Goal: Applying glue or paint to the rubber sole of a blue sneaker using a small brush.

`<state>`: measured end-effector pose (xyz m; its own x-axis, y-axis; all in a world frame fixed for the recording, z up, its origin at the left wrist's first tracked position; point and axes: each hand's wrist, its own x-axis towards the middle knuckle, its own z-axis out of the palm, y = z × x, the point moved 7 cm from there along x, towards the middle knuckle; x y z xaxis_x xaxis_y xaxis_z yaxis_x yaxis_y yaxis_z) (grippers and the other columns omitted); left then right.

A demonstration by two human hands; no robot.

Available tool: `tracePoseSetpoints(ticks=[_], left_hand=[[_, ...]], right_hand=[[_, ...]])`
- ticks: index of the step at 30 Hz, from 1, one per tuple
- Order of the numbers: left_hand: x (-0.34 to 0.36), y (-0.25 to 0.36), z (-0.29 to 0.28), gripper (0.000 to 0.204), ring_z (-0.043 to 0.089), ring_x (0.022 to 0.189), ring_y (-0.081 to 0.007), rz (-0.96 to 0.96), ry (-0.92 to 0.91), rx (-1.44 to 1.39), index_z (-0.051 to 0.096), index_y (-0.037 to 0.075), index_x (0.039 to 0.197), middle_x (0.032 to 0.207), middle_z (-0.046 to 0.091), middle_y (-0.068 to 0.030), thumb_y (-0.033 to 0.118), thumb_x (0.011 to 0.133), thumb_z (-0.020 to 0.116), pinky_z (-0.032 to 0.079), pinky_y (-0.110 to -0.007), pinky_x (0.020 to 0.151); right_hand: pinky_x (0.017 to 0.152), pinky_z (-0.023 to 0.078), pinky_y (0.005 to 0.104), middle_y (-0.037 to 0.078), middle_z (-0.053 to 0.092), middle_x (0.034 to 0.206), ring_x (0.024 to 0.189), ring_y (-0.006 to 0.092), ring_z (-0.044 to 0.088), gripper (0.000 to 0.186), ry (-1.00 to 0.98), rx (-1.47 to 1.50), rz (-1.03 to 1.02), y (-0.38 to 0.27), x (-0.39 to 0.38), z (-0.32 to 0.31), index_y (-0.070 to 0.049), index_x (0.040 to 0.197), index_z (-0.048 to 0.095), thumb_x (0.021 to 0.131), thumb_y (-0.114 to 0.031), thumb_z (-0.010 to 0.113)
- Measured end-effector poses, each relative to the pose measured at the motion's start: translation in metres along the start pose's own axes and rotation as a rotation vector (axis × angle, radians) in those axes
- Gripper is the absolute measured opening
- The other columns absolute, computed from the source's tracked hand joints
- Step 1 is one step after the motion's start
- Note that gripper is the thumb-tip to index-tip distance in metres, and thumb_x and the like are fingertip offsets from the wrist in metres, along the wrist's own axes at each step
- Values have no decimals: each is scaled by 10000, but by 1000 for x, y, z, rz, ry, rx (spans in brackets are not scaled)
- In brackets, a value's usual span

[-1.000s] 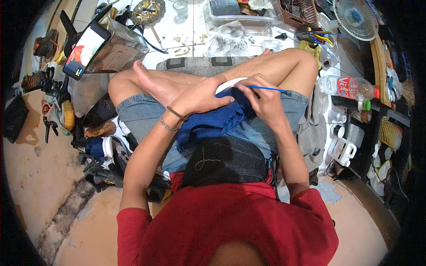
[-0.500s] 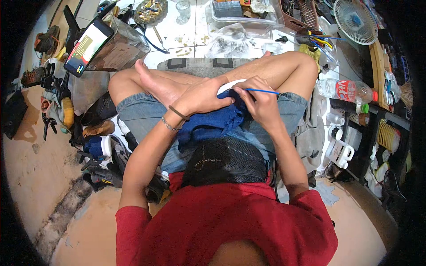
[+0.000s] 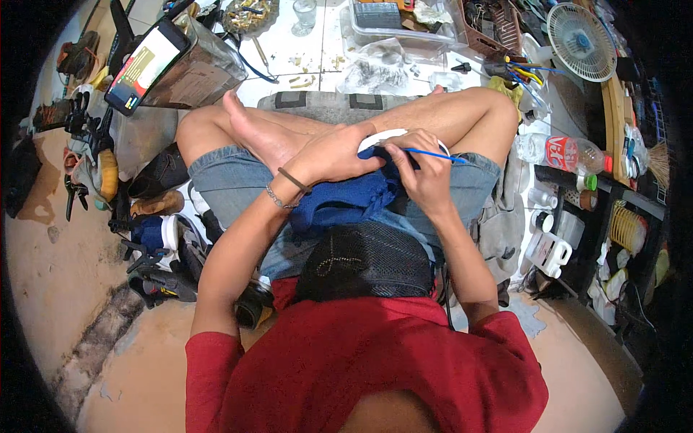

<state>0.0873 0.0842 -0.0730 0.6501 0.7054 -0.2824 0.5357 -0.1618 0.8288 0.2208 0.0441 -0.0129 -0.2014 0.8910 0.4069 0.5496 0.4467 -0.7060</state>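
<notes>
**While a white-edged blue item is steadied by the left hand, a slim blue rod is pinched in the right hand**

As seen in the head view, the white-edged blue item is held over the lap, between the two hands, with its loose blue fabric draped toward the waist. Its white edge is turned to the far side and is partly covered by the hands. By the left hand, the item is clasped from its left: the thumb is laid along the near side, and the other fingers are bent over the far side, where their tips cannot be seen. In the right hand, the thumb and forefinger are closed on the slim blue rod, and the remaining fingers are curled near the white edge. One end of the rod is pointed out to the right, past the knuckles; its other end is hidden, so whether the item is touched by it cannot be told.

Denim shorts are worn beneath the work. Beyond the crossed legs, a grey patterned mat is spread, with a clear plastic tub placed farther off. At the upper left, a lit phone is set at a tilt; at the right, a clear bottle is laid on its side.
</notes>
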Motion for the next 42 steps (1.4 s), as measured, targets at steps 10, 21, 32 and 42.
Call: tracePoseSetpoints(ticks=[10, 21, 32, 42], left_hand=[[-1, 1, 0, 486, 655, 974, -455, -8, -7, 28, 603, -26, 1170, 1021, 679, -294, 311, 838, 712, 525, -478, 826], [0, -2, 3, 485, 672, 940, -429, 37, 8, -4, 594, -26, 1191, 1012, 688, -277, 265, 821, 710, 527, -462, 818], [0, -3, 0, 493, 668, 922, -453, 11, 19, 6, 637, -1, 1114, 961, 691, -288, 379, 809, 712, 530, -506, 809], [0, -7, 4, 503, 666, 943, -450, -1, 24, -11, 640, 4, 1116, 982, 692, -284, 397, 813, 720, 528, -509, 825]], right_hand=[[812, 435, 355, 84, 702, 826, 787, 255, 648, 72, -39, 42, 12, -4, 3, 9, -31, 895, 732, 854, -88, 712], [782, 447, 361, 95, 717, 843, 776, 272, 651, 75, -3, 96, 42, 1, 2, 7, -21, 888, 734, 872, -85, 698], [771, 479, 352, 119, 723, 881, 799, 276, 670, 88, -57, 123, 122, 6, 6, 3, 1, 897, 734, 883, -73, 689], [731, 508, 372, 141, 699, 863, 803, 298, 650, 68, 5, 4, 56, 5, 3, -12, 31, 908, 705, 871, -21, 683]])
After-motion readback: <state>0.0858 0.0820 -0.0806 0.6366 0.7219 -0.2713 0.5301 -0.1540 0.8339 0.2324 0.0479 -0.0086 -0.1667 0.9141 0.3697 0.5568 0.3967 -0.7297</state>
